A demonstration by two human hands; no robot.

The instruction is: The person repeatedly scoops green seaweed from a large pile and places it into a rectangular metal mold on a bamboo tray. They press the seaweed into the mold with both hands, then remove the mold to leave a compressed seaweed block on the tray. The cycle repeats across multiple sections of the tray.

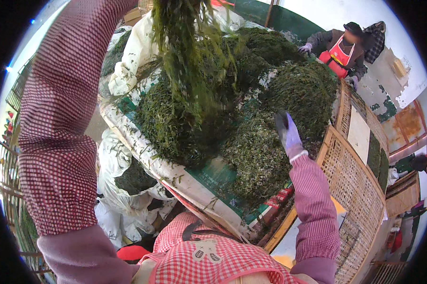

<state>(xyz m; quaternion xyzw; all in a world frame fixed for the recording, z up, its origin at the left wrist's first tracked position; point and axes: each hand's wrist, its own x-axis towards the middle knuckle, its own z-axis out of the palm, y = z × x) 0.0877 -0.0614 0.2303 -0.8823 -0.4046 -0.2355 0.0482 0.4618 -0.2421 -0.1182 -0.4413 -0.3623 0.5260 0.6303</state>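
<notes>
My left hand is out of view past the top edge; only its raised arm in a red checked sleeve shows. From the top edge hangs a long clump of wet green seaweed [185, 53], blurred at its lower ends. What grips the clump is hidden. My right hand [288, 133], in a purple glove with dark fingers, is over the right side of a finer, paler seaweed pile [259, 152]. Its fingertips point away from me, and whether they grip anything is unclear. A darker seaweed heap [163, 120] lies left of that pile on the sheet-covered table [156, 161].
A co-worker [341, 53] in a red apron stands at the far right, beside another seaweed mound [298, 88]. Wood-framed woven racks [355, 177] line the table's right side. White sacks [114, 191], one holding seaweed, sit below its left edge.
</notes>
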